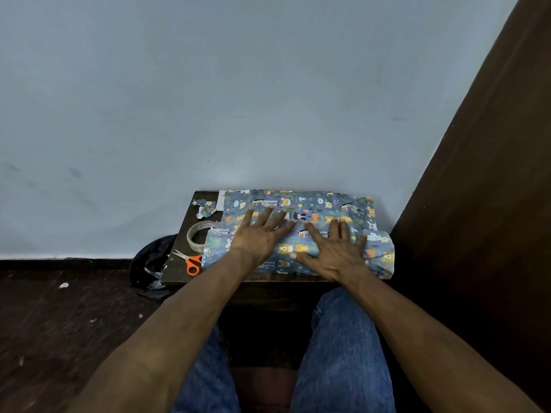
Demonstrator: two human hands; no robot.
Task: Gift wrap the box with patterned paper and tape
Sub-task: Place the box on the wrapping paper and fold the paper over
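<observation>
Hands point(262, 236) flatten crinkled patterned paper point(313, 204) on box.

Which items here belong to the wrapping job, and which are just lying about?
Part of the job:
- patterned paper, under the left hand and right hand, both pressing flat
- tape roll
- orange-handled scissors

Lying about:
- crumpled paper scraps
- black bag beside the table
</observation>
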